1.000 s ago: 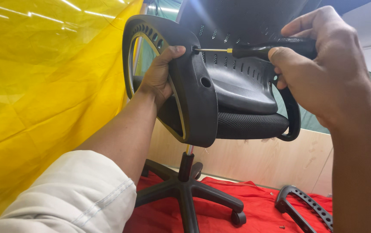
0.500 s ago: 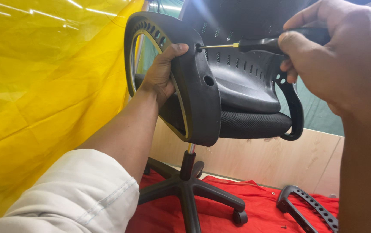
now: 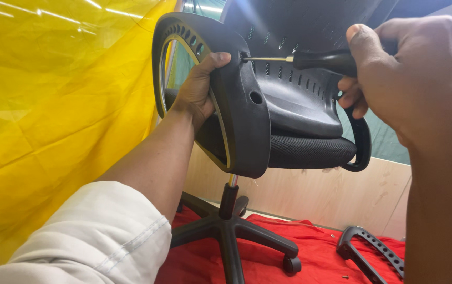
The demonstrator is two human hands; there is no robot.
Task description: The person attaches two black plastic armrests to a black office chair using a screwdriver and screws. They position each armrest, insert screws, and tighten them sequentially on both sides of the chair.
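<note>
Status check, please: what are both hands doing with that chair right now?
Left hand grips the armrest. Right hand holds a screwdriver, tip at the armrest's upper hole. Nothing blocking the tool. Spare armrest lies on the red cloth.

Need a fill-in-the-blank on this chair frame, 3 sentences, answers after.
1. The right hand holds a ____ whose tip meets the armrest.
2. The left hand grips the chair's black ____.
3. A spare armrest lies on the ____ cloth.

Missing words: screwdriver; armrest; red
</note>
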